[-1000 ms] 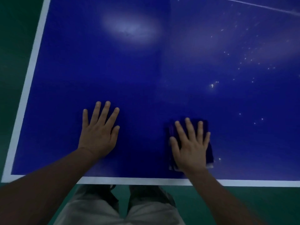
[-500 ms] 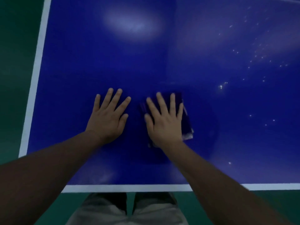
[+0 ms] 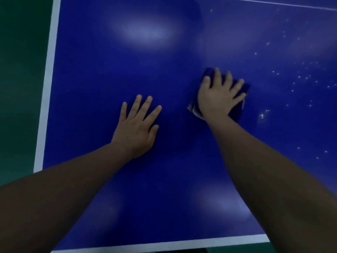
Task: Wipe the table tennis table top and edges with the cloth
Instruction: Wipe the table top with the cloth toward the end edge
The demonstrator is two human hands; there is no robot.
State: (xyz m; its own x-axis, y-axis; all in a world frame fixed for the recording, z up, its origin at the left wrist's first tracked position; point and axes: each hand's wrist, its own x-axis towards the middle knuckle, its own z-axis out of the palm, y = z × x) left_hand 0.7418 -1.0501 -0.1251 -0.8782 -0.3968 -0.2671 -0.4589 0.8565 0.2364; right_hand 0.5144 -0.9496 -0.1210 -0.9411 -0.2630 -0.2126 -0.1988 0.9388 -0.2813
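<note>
The blue table tennis table (image 3: 127, 73) fills the view, with a white line along its left and near edges. A dark blue folded cloth (image 3: 238, 105) lies flat on the top, right of the middle. My right hand (image 3: 217, 95) presses down on the cloth with its fingers spread and straight. Most of the cloth is hidden under that hand; a pale corner shows by the wrist. To the left, my left hand (image 3: 136, 126) rests flat on the bare table top, fingers spread, holding nothing.
White specks (image 3: 299, 77) dot the table top to the right of the cloth. A thin white line (image 3: 273, 3) crosses the far right corner of the view. Green floor (image 3: 20, 70) lies beyond the left edge. Light patches reflect off the surface.
My right hand has slid the cloth away from me and to the right, out from beside my left hand. The left hand has stayed flat on the table.
</note>
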